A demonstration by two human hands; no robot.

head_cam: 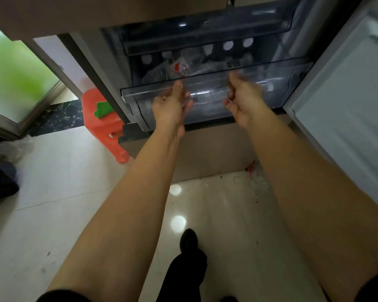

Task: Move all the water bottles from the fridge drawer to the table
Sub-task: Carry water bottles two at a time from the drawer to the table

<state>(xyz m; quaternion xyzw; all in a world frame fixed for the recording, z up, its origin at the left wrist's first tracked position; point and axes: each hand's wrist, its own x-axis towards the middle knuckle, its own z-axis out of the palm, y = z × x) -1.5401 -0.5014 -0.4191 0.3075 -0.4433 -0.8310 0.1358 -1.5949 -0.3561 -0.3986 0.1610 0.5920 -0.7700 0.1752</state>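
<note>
Hands reach the clear fridge drawer (207, 92): left hand (170, 103) and right hand (241, 99) half-curled, empty; bottles (179, 66) inside.

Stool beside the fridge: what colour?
Orange-red stool, with a green piece on its seat; head view.

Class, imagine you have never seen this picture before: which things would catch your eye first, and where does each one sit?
First, the two bare forearms reaching up the middle, with the left hand and right hand at the front edge of the clear fridge drawer. Next, the orange plastic stool on the floor just left of the fridge, with a green piece on it. Inside the drawer, clear bottles show dimly, one with a red label.
</note>
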